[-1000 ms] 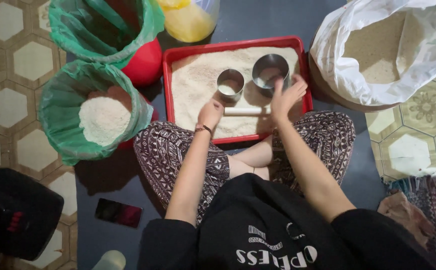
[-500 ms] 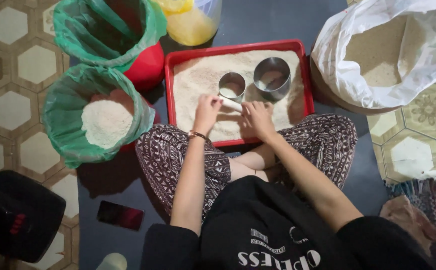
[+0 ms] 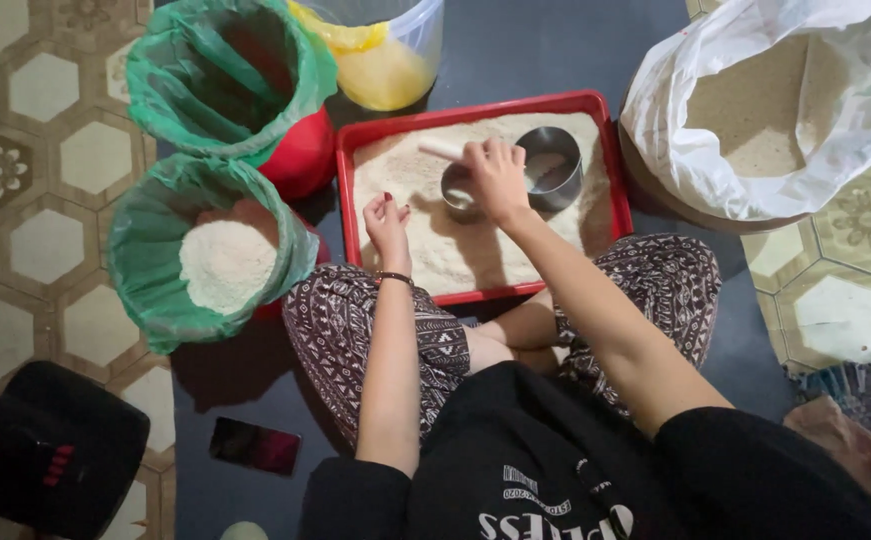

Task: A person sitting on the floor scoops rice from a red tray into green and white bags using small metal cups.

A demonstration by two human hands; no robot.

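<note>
Red tray (image 3: pixel 347 190) (floury): right hand (image 3: pixel 495 180) on stick (image 3: pixel 439 150)

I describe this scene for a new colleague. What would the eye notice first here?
First, the red tray of pale flour at the centre, where the right hand holds a white stick over two metal cups. The left hand hovers empty beside it. Two green-lined buckets stand on the left.

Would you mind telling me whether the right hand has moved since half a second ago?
Yes. The right hand has moved up the red tray, away from the person, onto the small metal cup.
</note>
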